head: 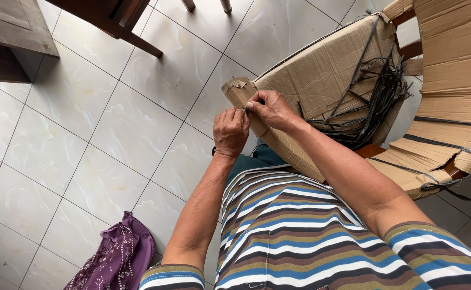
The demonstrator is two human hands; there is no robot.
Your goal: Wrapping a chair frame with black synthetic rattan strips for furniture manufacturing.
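Starting at the left of the frame, we look down on a pale tiled floor [112, 134] with thin dark grout lines, and it gives the widest open room in the view. The corner of a dark wooden cabinet [10, 37] closes the upper left, with a dark wooden furniture leg [133, 40] slanting beside it along the top edge. At the lower left edge lies a crumpled purple cloth [118, 255] with small pale dots. Near the centre our left hand [230, 132] has its fingers curled together, pinching the side of a rolled strip of brown cardboard [278, 142]. This roll runs diagonally from its open end at upper centre down toward our striped shirt [300, 236]. Our right hand [270, 109] lies over the roll just beside the left, fingers clamped on its upper edge. Behind the hands a flat brown cardboard box [321, 70] leans with its corner touching the roll's end, and a tangle of black plastic straps [378, 99] lies across its right side. At the far right, ribbed sheets of torn cardboard [450, 86] crowd the edge, crossed by dark bands, leaving little free room there.
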